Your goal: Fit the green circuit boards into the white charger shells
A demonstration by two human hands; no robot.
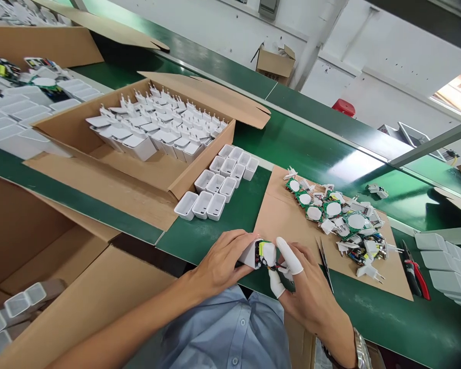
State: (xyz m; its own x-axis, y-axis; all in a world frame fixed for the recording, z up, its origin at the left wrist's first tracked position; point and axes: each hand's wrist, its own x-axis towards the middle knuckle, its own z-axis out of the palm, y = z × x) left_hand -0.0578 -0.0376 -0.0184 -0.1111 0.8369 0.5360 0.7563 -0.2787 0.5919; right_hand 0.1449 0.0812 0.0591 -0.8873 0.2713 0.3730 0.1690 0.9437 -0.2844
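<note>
My left hand (225,260) is wrapped round a white plastic charger housing (249,254) above the table's front edge. A circuit board assembly (268,253) with a yellow part and a white pad sticks partly out of the housing's mouth. White finger cots cover two fingers of my right hand (305,279), which grips the assembly's outer end. Thin wires and a white plug piece (286,270) show between those fingers. To the right of my hands, tweezers (324,264) lie at the edge of a cardboard sheet (280,205) bearing several circuit boards with plugs (333,208).
Open white housings (215,183) stand in rows beside a cardboard box (146,179) of chargers with plugs. Red-handled pliers (415,271) lie right of the sheet, near stacked white housings (445,264). Another box with white housings (19,306) sits low at left.
</note>
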